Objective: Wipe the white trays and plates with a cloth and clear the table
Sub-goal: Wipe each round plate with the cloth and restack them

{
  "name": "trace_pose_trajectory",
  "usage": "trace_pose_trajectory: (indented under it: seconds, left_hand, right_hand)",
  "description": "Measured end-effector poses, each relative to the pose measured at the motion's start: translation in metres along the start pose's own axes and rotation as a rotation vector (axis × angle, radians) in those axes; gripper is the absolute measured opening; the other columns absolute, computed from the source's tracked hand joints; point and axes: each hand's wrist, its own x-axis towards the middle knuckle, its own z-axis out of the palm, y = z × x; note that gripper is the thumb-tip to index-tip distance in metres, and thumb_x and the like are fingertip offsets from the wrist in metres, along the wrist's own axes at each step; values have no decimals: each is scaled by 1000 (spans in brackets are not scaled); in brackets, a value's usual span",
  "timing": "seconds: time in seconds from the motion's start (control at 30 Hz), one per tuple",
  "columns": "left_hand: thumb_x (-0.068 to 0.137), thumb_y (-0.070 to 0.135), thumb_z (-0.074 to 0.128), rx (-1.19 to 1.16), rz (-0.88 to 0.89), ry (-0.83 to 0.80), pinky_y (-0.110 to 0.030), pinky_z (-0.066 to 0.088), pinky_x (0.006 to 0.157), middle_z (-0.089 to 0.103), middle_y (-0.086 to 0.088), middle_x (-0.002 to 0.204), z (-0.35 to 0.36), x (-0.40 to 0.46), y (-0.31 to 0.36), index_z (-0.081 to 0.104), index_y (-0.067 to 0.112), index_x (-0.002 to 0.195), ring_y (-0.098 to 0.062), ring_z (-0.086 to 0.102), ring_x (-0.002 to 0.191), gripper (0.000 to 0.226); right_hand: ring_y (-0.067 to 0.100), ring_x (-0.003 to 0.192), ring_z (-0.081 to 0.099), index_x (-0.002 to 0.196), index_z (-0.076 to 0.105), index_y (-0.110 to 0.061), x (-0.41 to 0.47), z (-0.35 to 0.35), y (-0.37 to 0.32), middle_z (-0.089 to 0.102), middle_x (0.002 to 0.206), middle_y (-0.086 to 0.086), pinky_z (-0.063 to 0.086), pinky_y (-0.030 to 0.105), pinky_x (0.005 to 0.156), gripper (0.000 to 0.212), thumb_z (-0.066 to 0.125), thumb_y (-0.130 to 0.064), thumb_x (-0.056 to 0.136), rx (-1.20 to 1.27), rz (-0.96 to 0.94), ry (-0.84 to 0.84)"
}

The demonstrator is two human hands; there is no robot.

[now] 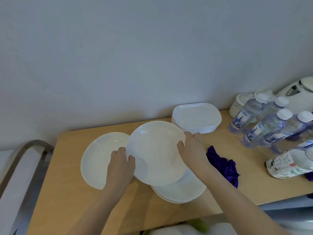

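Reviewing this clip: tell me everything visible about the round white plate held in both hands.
The held plate is round, plain white and glossy, like ceramic or melamine, with a shallow well and raised rim. It is lifted and tilted, its face towards the camera. The left hand grips its left rim, the right hand its right rim, thumbs on top. It overlaps a plate on the left and a plate stack below.

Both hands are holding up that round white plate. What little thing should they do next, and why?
Probably lower the held plate onto the lone plate on the left. The left hand and right hand grip its opposite rims, and it hangs tilted between that plate and the stack below it. The purple cloth lies untouched on the table, so wiping seems paused.
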Motion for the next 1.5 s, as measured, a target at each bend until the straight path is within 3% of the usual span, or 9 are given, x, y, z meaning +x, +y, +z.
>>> trace_pose_trajectory:
  seconds: [0.27, 0.43, 0.67, 0.8, 0.9, 1.07, 1.17, 1.27, 1.5]
  left_hand:
    - [94, 18, 44, 50, 22, -116, -34, 46, 71, 46, -5, 99, 25, -24, 25, 50, 9, 117, -21, 53, 78, 25]
    - [95, 20, 42, 109, 45, -144, -23, 33, 54, 43, -3, 93, 39, -30, 27, 49, 8, 114, -10, 46, 68, 23]
    - [96, 21, 41, 185, 46, -149, -17, 31, 52, 43, -2, 93, 49, -32, 24, 49, 10, 115, -8, 45, 68, 23]
    - [96, 19, 41, 197, 58, -147, -15, 30, 51, 42, -2, 93, 52, -33, 23, 50, 10, 114, -9, 46, 67, 22]
    - [96, 18, 41, 207, 69, -137, -15, 29, 51, 42, -2, 93, 52, -34, 23, 49, 10, 112, -9, 45, 66, 20]
    - [96, 19, 40, 353, 109, -109, -22, 35, 57, 42, 0, 88, 50, -38, 25, 45, 14, 98, -15, 48, 72, 7]
    - [92, 17, 42, 569, 230, -41, -24, 41, 67, 47, -4, 103, 52, -41, 27, 47, 11, 116, -18, 47, 89, 25]
    - [90, 18, 41, 612, 355, -15, -28, 43, 83, 43, -8, 129, 58, -39, 34, 32, 12, 141, -24, 44, 112, 52]
    - [93, 21, 38, 640, 517, -56, -29, 38, 94, 36, -4, 143, 70, -32, 44, 28, 17, 146, -22, 39, 126, 53]
  right_hand:
    - [27, 98, 50, 124, 46, -7, -19, -10, 44, 45, 114, 15, 46, 37, 89, 30, 41, -17, 96, -17, 103, 0]
    - [25, 95, 45, 114, 48, -6, -27, -9, 61, 44, 112, 12, 40, 33, 90, 24, 41, -18, 95, -83, 123, 43]
    - [22, 95, 44, 107, 47, -9, -32, -1, 72, 47, 109, 11, 37, 30, 91, 23, 37, -26, 97, -217, 126, 22]
    - [21, 95, 41, 111, 47, -8, -34, 1, 74, 47, 113, 12, 35, 29, 91, 27, 33, -28, 98, -285, 116, -18]
    - [20, 98, 40, 115, 46, -8, -34, 5, 75, 48, 117, 10, 33, 24, 81, 31, 32, -29, 98, -336, 94, -21]
    - [21, 110, 46, 127, 41, -9, -35, 6, 73, 44, 122, 8, 43, 27, 76, 37, 39, -30, 96, -410, 127, 17]
    - [21, 110, 45, 129, 39, -11, -38, 9, 73, 44, 124, 5, 40, 29, 78, 38, 39, -28, 95, -476, 95, 68]
    - [21, 111, 46, 131, 38, -13, -41, 11, 73, 45, 125, 4, 40, 31, 83, 38, 38, -27, 95, -490, 59, 109]
    - [25, 114, 45, 128, 44, -16, -30, -3, 112, 44, 127, 5, 39, 34, 92, 34, 36, -28, 98, -359, 160, 146]
